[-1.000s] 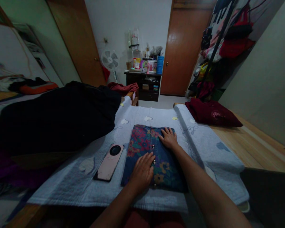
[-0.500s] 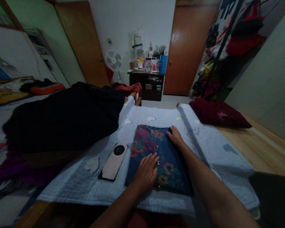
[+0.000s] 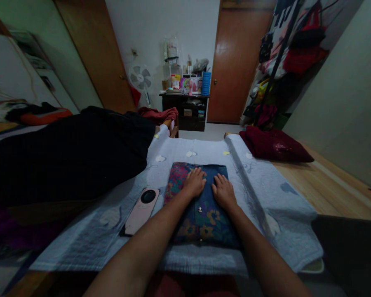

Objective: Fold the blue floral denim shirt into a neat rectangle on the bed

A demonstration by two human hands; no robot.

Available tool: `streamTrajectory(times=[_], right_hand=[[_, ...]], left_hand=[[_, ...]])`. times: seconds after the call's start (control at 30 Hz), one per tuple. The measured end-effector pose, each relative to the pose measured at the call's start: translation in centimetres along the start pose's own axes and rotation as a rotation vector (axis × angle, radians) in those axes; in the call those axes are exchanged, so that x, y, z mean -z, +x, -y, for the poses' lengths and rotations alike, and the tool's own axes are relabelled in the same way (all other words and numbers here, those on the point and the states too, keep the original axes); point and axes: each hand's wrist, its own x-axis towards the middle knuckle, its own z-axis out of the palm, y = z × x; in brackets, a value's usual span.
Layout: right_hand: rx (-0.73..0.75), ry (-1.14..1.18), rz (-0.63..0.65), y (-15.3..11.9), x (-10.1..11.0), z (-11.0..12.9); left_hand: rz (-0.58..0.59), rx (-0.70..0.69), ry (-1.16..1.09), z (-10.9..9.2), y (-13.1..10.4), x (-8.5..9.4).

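Observation:
A garment (image 3: 200,227) of dark blue cloth with red and yellow flowers lies folded into a flat rectangle, its metal buttons running down the middle. My left hand (image 3: 194,182) rests flat on its upper left part, fingers stretched out. On its right half lies my right hand (image 3: 224,192), open with the fingers pointing away from me. Beneath the garment is a pale blue cloth (image 3: 200,258) with cloud shapes. A pink phone (image 3: 139,218) with a round black camera ring lies left of the garment, partly behind my left forearm.
A heap of black cloth (image 3: 71,152) covers the left side. At the right, a folded maroon cloth (image 3: 275,144) lies on a wooden surface (image 3: 343,185). Farther back stand a white fan (image 3: 141,78) and a dark cabinet (image 3: 188,111); clothes and bags (image 3: 303,57) hang at right.
My left hand has slid from the garment's lower middle up to its top part. My right hand has moved from the top right edge inward and slightly nearer. The camera view has shifted a little.

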Motion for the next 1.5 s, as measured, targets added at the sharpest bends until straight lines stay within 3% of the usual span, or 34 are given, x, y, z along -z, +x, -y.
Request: streamTrajectory(times=[0.13, 0.33, 0.77, 1.13, 1.5], right_hand=[[-0.013, -0.039, -0.003, -0.4, 0.0, 0.5], [-0.019, -0.032, 0.002, -0.6, 0.4, 0.8], [-0.037, -0.015, 0.004, -0.6, 0.3, 0.8], [-0.033, -0.009, -0.008, -0.6, 0.3, 0.8], [-0.027, -0.018, -0.007, -0.5, 0.1, 0.8]], left_hand=[[-0.001, 0.079, 0.064, 0.7, 2.2, -1.4], [-0.061, 0.095, 0.092, 1.1, 2.0, -2.5], [-0.024, 0.11, 0.077, 0.8, 1.8, -2.0], [-0.08, 0.105, 0.083, 1.2, 1.7, -2.5], [-0.065, 0.114, 0.076, 1.0, 1.7, -2.3]])
